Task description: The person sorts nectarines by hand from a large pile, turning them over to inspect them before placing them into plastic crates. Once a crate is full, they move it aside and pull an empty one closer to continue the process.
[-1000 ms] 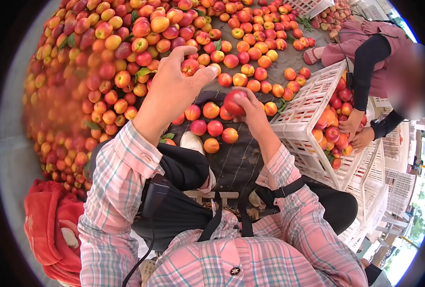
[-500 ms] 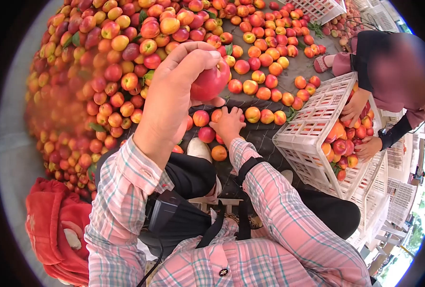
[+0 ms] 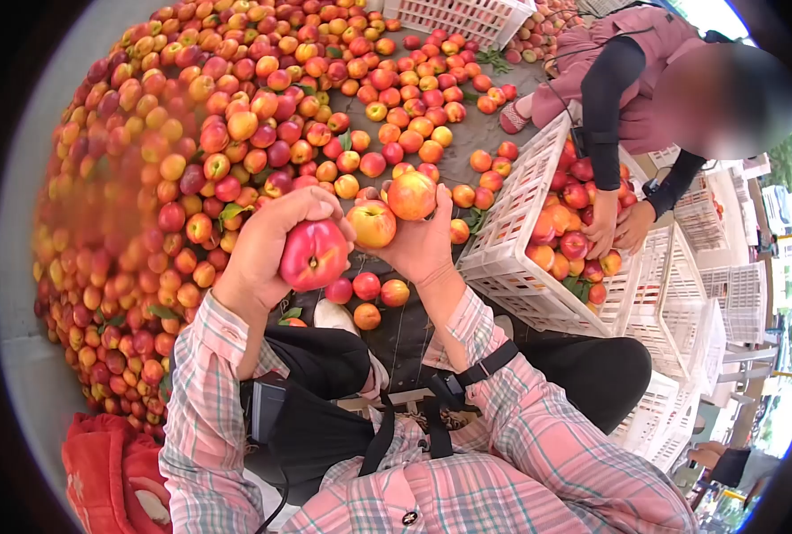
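My left hand [image 3: 260, 245] is closed around a deep red nectarine [image 3: 314, 255], its stem end turned toward me. Just beside it, my right hand [image 3: 430, 247] is palm-up and curled round two yellow-orange nectarines, an upper one [image 3: 412, 196] and a lower one [image 3: 372, 224]. The left fingertips come close to the lower fruit; whether they touch it is hard to tell. Beneath the hands, a few loose nectarines [image 3: 366, 286] lie on dark sheeting near my shoe.
A large heap of nectarines [image 3: 173, 178] spreads to the left. At right, a tilted white plastic crate [image 3: 511, 240] holds nectarines, with a co-worker's hands [image 3: 602, 227] in it. More crates [image 3: 672, 303] stand behind. A red cloth item [image 3: 115, 472] lies lower left.
My right hand has come up from the fruit on the ground and now holds two nectarines. My left hand has lowered with its red nectarine, and my view has shifted.
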Motion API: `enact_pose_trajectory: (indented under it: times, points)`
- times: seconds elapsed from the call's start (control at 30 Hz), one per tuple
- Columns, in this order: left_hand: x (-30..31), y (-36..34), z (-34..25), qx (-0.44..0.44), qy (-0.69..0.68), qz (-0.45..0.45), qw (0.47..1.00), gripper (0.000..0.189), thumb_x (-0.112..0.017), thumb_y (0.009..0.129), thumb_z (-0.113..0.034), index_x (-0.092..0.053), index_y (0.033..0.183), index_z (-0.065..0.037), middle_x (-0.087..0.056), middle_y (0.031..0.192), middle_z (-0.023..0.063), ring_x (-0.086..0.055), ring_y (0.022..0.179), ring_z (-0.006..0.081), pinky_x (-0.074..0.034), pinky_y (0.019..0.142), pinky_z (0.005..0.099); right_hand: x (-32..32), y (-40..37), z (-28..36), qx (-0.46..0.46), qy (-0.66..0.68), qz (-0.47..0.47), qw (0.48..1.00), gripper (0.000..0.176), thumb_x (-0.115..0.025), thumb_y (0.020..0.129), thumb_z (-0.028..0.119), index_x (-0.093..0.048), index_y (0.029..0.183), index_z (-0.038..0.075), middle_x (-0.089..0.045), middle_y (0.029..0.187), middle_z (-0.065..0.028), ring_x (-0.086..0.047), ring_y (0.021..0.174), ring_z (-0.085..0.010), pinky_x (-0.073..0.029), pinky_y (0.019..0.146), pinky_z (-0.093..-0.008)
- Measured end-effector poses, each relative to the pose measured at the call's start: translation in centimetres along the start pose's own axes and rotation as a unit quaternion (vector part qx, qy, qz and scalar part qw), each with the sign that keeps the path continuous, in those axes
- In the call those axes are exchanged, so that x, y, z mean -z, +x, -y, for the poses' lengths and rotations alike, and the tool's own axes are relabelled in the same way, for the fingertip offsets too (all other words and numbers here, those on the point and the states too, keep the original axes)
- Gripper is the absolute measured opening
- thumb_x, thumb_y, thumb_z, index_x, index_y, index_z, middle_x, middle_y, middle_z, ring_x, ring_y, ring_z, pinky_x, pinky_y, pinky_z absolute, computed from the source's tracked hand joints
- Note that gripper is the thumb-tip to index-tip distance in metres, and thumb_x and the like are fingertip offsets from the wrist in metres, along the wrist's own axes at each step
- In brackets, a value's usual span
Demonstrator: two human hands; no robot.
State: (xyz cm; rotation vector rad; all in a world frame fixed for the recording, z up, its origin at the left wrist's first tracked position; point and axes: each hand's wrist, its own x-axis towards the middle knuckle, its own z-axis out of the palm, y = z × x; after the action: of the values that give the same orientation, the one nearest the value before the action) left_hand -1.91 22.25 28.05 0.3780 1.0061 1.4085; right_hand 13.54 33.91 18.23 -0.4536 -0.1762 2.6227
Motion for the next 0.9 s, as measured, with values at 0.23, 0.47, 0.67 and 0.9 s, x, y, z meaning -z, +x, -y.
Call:
enact_pose_trajectory:
  times: [0.23,0.47,0.67,0.9]
  points:
    - [-4.8,-0.3,3.5,0.113,0.117,0.011,0.987,0.044,-0.065,0.086,-0.035,-0.051,0.111,-0.001,-0.060,0.095,0.0096,-0.064,0.076,0.0175,-0.053,0.068,0.0289,-4.6,-5.1,2.6,0.096,0.056,0.091,0.990,0.051,-0.054,0.084,0.051,-0.050,0.117,0.012,-0.056,0.114,-0.0084,-0.054,0.107,-0.0288,-0.039,0.099,-0.0479]
    - [-8.1,0.1,5.5,0.097,0.068,0.116,0.986,0.046,-0.054,0.091,-0.042,-0.051,0.111,0.000,-0.062,0.089,0.0113,-0.064,0.076,0.0199,-0.053,0.067,0.0307,-6.2,-10.0,6.1,0.121,-0.005,0.164,0.979,0.045,-0.056,0.085,0.040,-0.048,0.117,0.009,-0.058,0.108,-0.0133,-0.058,0.101,-0.0269,-0.044,0.095,-0.0442]
    - [-10.4,0.2,6.4,0.104,0.069,0.167,0.978,0.052,-0.052,0.088,-0.046,-0.051,0.108,0.002,-0.061,0.091,0.0144,-0.064,0.073,0.0244,-0.055,0.061,0.0340,-3.8,-13.9,9.9,0.136,-0.151,0.062,0.977,0.042,-0.058,0.087,0.033,-0.048,0.119,0.008,-0.060,0.107,-0.0115,-0.062,0.094,-0.0232,-0.050,0.086,-0.0394]
    - [-11.3,1.6,6.6,0.064,0.043,0.122,0.989,0.052,-0.052,0.088,-0.050,-0.049,0.111,-0.003,-0.059,0.086,0.0111,-0.063,0.070,0.0237,-0.054,0.060,0.0358,-3.1,-18.7,13.9,0.063,-0.670,-0.138,0.727,0.066,-0.080,0.065,0.030,-0.048,0.116,0.002,-0.062,0.099,-0.0118,-0.064,0.081,-0.0247,-0.051,0.076,-0.0345]
